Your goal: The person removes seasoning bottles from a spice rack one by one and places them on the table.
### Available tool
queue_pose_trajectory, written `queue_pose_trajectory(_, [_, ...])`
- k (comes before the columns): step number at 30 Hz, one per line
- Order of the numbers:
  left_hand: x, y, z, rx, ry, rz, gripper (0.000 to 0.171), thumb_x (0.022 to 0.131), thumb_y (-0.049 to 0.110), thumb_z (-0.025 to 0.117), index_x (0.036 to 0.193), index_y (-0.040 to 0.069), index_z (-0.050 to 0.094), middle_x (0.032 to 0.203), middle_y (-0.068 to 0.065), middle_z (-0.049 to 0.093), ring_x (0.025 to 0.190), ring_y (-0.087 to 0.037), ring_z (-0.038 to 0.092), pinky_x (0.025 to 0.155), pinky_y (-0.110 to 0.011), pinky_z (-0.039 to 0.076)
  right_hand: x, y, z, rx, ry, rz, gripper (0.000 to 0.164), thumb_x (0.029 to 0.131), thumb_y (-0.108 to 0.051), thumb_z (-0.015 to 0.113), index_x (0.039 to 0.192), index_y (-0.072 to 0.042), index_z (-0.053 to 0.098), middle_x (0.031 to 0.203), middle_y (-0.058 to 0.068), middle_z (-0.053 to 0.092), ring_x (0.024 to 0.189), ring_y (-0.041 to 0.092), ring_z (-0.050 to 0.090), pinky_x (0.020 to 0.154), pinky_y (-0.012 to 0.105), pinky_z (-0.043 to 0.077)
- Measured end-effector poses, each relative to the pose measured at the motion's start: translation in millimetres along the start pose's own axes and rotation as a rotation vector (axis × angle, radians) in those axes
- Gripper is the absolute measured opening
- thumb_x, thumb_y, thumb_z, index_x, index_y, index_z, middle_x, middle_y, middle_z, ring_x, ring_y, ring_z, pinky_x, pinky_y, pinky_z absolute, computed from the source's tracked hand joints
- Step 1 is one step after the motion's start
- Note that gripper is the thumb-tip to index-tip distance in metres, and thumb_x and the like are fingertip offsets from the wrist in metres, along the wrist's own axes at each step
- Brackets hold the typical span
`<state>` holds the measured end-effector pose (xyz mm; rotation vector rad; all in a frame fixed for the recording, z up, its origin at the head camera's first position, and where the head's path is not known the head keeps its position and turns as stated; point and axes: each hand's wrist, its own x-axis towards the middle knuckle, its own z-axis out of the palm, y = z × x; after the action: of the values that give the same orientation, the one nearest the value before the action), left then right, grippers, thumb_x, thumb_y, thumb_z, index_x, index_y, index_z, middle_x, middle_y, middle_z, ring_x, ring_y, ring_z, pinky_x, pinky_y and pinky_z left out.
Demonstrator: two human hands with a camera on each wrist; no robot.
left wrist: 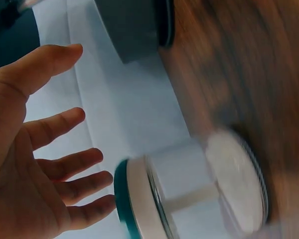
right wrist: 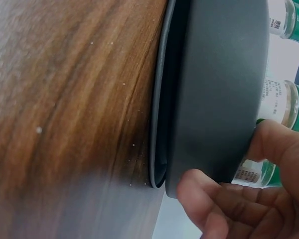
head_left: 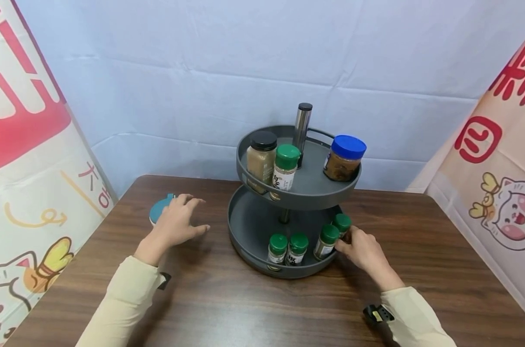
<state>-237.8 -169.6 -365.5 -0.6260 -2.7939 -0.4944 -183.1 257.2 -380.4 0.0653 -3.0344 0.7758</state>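
A dark grey two-tier turntable rack (head_left: 284, 273) stands in the middle of the table. My right hand (head_left: 365, 251) grips the rim of its lower tray (right wrist: 222, 94) at the right, thumb over the edge and fingers curled on the outer wall. Just inside that rim, near the thumb, are two green-capped spice jars, one in front (head_left: 325, 242) and one behind (head_left: 342, 221). My left hand (head_left: 173, 224) hovers at the left with its fingers spread and holds nothing. Close by its fingertips is a clear canister (left wrist: 184, 169) with a teal lid, mostly hidden in the head view.
Two more green-capped jars stand at the lower tray's front, one (head_left: 277, 248) beside the other (head_left: 297, 249). The upper tray (head_left: 318, 196) bears a black-capped jar (head_left: 261, 161), a green-capped jar (head_left: 284, 173) and a blue-lidded jar (head_left: 343, 158). A white cloth (head_left: 158, 96) hangs behind the table.
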Motion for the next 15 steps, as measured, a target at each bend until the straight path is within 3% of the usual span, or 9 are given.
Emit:
queue_pose_trajectory(7, [-3.0,25.1,12.9,-0.010,-0.021,0.057,0.064,0.072,0.042,0.071,0.122,0.006,0.054,0.125,-0.023,0.044,0.110,-0.039,0.041,0.082,-0.059,0.039,-1,2,2,-0.026,0.014,0.001,0.022,0.084,-0.025,0.059,0.085,-0.003,0.052,0.065,0.004,0.050,0.054,0.018,0.044,0.048,0.034,0.037])
queue_pose_trajectory(15, [-0.7,54.3,15.6,-0.073,-0.058,0.125,0.063,0.073,0.045,0.070,0.123,0.011,0.054,0.126,-0.018,0.045,0.112,-0.033,0.041,0.083,-0.058,0.040,2,2,-1,-0.048,0.033,-0.021,0.021,0.083,-0.024,0.060,0.081,-0.004,0.052,0.064,0.004,0.050,0.055,0.019,0.044,0.048,0.034,0.037])
